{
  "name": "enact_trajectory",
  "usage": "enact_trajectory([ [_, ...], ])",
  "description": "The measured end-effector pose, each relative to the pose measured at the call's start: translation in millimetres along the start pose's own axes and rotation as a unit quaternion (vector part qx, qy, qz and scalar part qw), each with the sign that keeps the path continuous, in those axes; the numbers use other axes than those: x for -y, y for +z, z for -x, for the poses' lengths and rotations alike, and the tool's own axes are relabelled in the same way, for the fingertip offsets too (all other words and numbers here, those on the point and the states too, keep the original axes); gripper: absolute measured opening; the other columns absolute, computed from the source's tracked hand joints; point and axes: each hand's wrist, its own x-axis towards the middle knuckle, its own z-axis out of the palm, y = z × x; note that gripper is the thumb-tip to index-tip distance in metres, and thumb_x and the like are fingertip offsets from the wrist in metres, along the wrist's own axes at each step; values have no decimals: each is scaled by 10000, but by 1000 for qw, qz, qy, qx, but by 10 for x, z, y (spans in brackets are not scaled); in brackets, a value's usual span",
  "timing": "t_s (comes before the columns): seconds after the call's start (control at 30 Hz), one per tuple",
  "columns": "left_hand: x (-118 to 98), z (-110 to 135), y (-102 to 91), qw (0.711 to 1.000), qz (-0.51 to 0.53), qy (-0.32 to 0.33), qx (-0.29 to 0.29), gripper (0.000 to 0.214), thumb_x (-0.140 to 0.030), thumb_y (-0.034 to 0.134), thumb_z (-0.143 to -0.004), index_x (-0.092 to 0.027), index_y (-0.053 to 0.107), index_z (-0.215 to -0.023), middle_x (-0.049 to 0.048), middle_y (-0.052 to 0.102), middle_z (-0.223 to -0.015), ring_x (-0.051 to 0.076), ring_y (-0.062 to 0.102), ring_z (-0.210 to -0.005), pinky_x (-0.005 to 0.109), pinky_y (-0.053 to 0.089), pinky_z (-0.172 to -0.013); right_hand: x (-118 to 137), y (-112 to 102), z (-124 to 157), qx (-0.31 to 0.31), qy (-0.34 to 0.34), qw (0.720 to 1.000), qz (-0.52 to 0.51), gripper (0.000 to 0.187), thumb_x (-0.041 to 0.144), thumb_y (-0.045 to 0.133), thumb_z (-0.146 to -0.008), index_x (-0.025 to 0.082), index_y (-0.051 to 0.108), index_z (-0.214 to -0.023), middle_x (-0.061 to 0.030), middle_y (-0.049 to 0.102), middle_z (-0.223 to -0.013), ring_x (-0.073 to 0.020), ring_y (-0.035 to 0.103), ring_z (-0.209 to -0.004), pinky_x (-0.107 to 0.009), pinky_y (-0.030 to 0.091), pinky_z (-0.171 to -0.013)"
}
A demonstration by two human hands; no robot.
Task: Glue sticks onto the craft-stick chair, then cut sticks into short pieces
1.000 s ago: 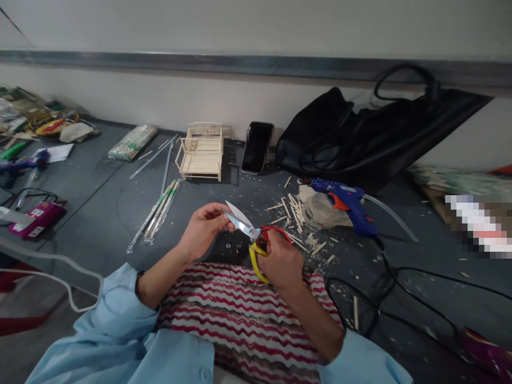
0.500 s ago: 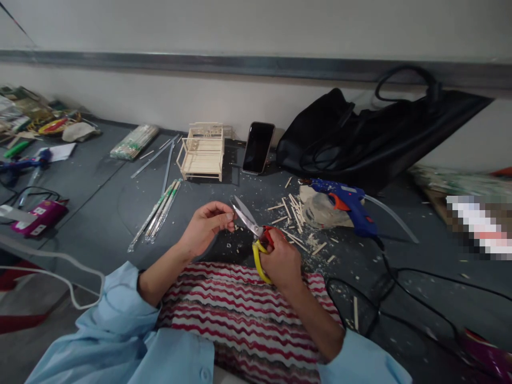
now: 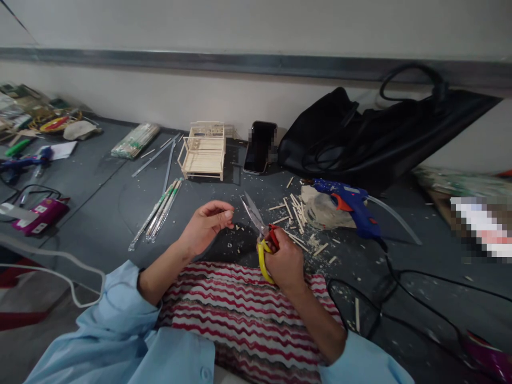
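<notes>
My right hand (image 3: pixel 285 260) is wrapped round the handles of a pair of scissors (image 3: pixel 256 216), one loop yellow and the other red. The blades point up and to the left, slightly apart. My left hand (image 3: pixel 208 226) is closed in a pinch, thumb against the fingers, just left of the blade tips and not touching them. Whatever it pinches is too small to make out. Beyond my left hand stands a small wooden stick model (image 3: pixel 204 154), shaped like a bench with rails. Cut stick pieces (image 3: pixel 298 210) lie scattered to the right of the scissors.
A blue glue gun (image 3: pixel 348 205) rests at the right, its cable trailing toward me. A phone (image 3: pixel 260 149) leans on the wall by a black bag (image 3: pixel 340 138). Wrapped stick bundles (image 3: pixel 160 213) lie at the left. A striped cloth (image 3: pixel 244 309) covers my lap.
The scissors in my right hand have moved slightly right, away from my left hand, leaving a wider gap. My left hand stays nearly in place, still pinched.
</notes>
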Motion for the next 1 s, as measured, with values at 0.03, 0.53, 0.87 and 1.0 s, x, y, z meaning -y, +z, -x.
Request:
enact_trajectory([
  [0.03,-3,0,4,1000,5,-3,1,156,-182,769,-652,-150,688,-782,-7,658,-684,79,610,-606,204,513,-614,1,-1,2,1,-4,1000,7,80,279,520,-692,221,537,-746,8,576,-620,-142,506,-554,-240,314,-550],
  [0.53,29,15,11,998,63,-10,15,160,-145,778,-639,-128,693,-773,23,695,-715,107,643,-624,223,532,-632,23,12,31,-38,-104,986,123,62,256,495,-686,204,509,-718,22,475,-565,-127,410,-535,-251,232,-533],
  [0.87,68,35,6,995,66,-37,64,221,-181,822,-600,-121,679,-757,24,689,-661,113,644,-581,215,528,-600,41,2,42,-45,-124,985,114,116,278,508,-700,204,519,-788,-4,532,-644,-153,471,-598,-260,284,-558],
  [1.0,99,45,20,993,75,-40,82,233,-199,830,-591,-131,659,-734,24,697,-682,110,647,-610,208,522,-616,51,4,47,-50,-140,983,108,139,270,505,-688,200,515,-808,-18,545,-672,-166,491,-616,-267,307,-563],
])
